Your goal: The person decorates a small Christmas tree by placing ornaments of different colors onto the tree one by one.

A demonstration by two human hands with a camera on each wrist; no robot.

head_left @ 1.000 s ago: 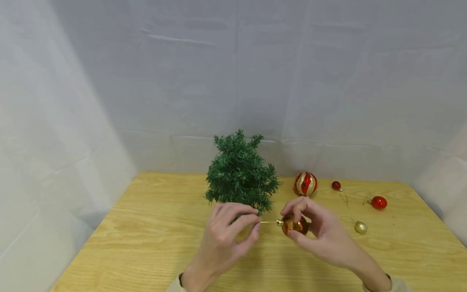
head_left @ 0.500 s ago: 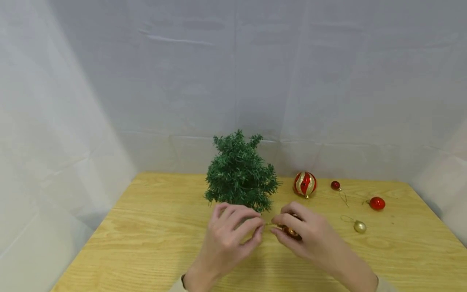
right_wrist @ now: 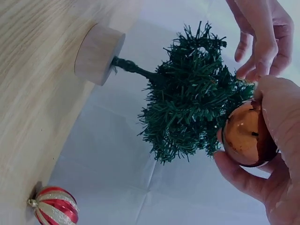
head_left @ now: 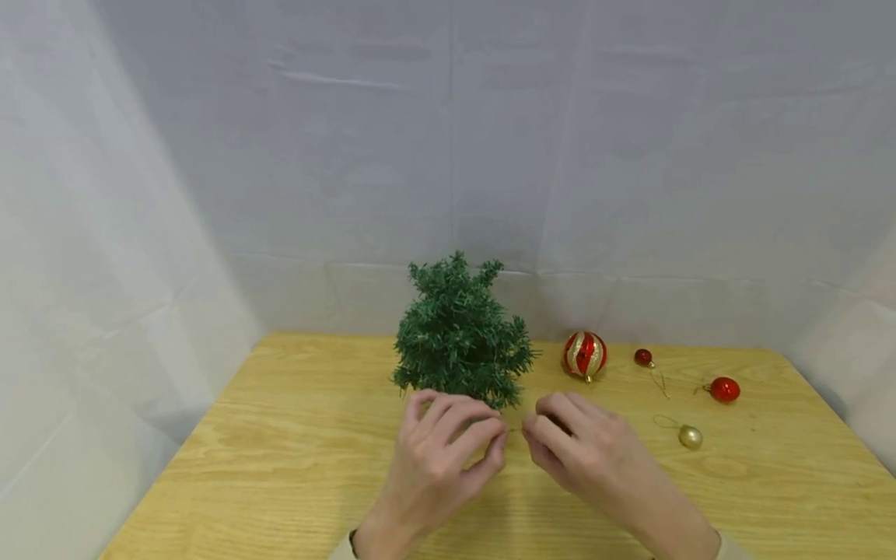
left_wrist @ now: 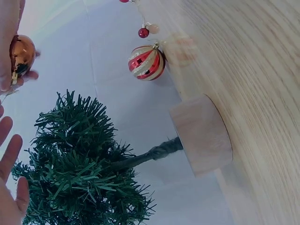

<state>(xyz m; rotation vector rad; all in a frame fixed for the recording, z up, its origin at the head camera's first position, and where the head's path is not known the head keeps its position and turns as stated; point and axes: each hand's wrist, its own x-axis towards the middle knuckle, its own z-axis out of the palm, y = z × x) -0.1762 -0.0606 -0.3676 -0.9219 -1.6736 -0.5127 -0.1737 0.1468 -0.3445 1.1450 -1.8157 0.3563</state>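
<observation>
The copper-gold bauble sits cupped in the right hand, the fingers curled round its body and the thumb under it. In the head view it is hidden behind those knuckles; the right wrist view shows it plainly. Its cap end points toward the left hand, so the bauble's axis, cap to base, runs roughly sideways across the person, parallel to the near edge of the table.

From the cap a thin gold loop bridges the small gap between the two hands. The left hand's thumb and forefinger are drawn together at the loop's far end, seemingly pinching it (the thread is too fine to be sure of the contact), while its other fingers lie loosely bent.

Both hands hover just in front of the small green tree, which stands upright on its round wooden base. Its nearest twigs lie just beyond the fingertips, a little closer to the left hand than to the right.

Off to the right, well apart, lie a red-and-gold striped bauble, two small red baubles and a small gold one.
</observation>
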